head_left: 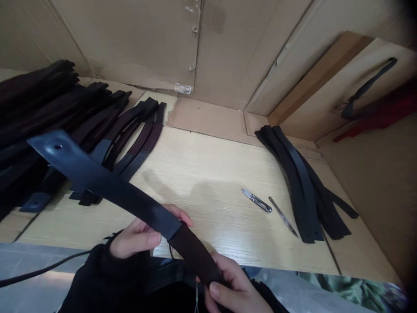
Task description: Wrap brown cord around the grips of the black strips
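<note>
A long dark strap (130,198) slants across the front of the view, its smooth bluish-black end with a small hole at the upper left and a dark brown section at the lower right. My left hand (143,234) is closed around the strap near its middle, with the thumb on the near edge and fingers behind. Lower right, my right hand (231,287) pinches the brown section between thumb and fingers. A thin thread or wire hangs beside the right hand. Small thread snips (256,201) and a slim pointed metal tool (282,216) lie on the wooden table (202,169).
Many similar dark straps (58,104) are piled at the left. Another bundle of black straps (302,187) lies at the right. Cardboard panels (228,52) wall the back and right side. A dark cable (45,268) runs at the lower left, and green cloth (345,289) shows at the lower right.
</note>
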Demonstrator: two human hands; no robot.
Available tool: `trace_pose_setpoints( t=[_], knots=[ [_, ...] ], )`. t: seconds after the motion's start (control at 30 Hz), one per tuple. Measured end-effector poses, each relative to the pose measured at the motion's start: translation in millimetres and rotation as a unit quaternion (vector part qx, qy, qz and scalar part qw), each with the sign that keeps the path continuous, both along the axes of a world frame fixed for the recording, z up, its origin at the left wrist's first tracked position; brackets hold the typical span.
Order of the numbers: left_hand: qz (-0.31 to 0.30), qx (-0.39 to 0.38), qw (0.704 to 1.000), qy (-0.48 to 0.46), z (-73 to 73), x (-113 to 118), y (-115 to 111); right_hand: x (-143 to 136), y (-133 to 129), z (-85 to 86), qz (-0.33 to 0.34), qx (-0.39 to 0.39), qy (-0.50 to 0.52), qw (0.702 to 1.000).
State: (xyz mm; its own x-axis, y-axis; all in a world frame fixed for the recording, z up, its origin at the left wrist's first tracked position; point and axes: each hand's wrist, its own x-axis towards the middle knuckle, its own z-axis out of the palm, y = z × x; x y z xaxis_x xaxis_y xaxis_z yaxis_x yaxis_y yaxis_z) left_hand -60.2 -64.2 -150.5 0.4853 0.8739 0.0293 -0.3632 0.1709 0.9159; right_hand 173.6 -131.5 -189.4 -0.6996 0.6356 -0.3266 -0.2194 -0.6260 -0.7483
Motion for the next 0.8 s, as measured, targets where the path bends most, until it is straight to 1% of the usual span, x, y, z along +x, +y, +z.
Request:
trace_pose_setpoints(
  t=[0.03, 0.07, 0.1, 0.23, 0.37, 0.43, 0.5, 0.63, 0.67, 0.8],
  knots=[
    [-0.025, 0.001, 1.000, 0.002, 0.6, -2, 2, 0, 0, -0.8, 0.006, -0.008, 0.024, 1.000],
    [-0.035, -0.005, 0.999, 0.014, 1.4, -3, 4, 1, 0, -1.4, 0.010, -0.016, 0.045, 0.999],
    [-0.031, -0.014, 0.999, 0.029, 2.2, -3, 6, 1, -1, -1.7, 0.013, -0.023, 0.063, 0.998],
    [0.043, -0.049, 0.994, 0.093, 2.7, 3, 6, 2, -2, -2.7, 0.014, -0.045, 0.086, 0.995],
    [0.152, -0.063, 0.978, 0.128, 2.4, 11, 1, 3, -3, -3.8, 0.020, -0.034, 0.065, 0.997],
    [0.183, -0.064, 0.971, 0.138, 4.2, 15, 1, 4, -4, -3.9, 0.015, -0.030, 0.054, 0.998],
    [0.184, -0.063, 0.970, 0.144, 6.9, 18, 2, 5, -6, -3.5, 0.009, -0.030, 0.048, 0.998],
    [0.156, -0.048, 0.976, 0.147, 9.1, 20, 2, 7, -11, -1.1, -0.004, -0.036, 0.043, 0.998],
    [0.156, -0.041, 0.977, 0.143, 8.2, 20, 1, 7, -12, -0.2, -0.016, -0.024, 0.035, 0.999],
    [0.172, -0.010, 0.979, 0.111, -1.8, 14, -9, 5, -10, 3.9, -0.070, 0.073, -0.015, 0.995]
  ],
)
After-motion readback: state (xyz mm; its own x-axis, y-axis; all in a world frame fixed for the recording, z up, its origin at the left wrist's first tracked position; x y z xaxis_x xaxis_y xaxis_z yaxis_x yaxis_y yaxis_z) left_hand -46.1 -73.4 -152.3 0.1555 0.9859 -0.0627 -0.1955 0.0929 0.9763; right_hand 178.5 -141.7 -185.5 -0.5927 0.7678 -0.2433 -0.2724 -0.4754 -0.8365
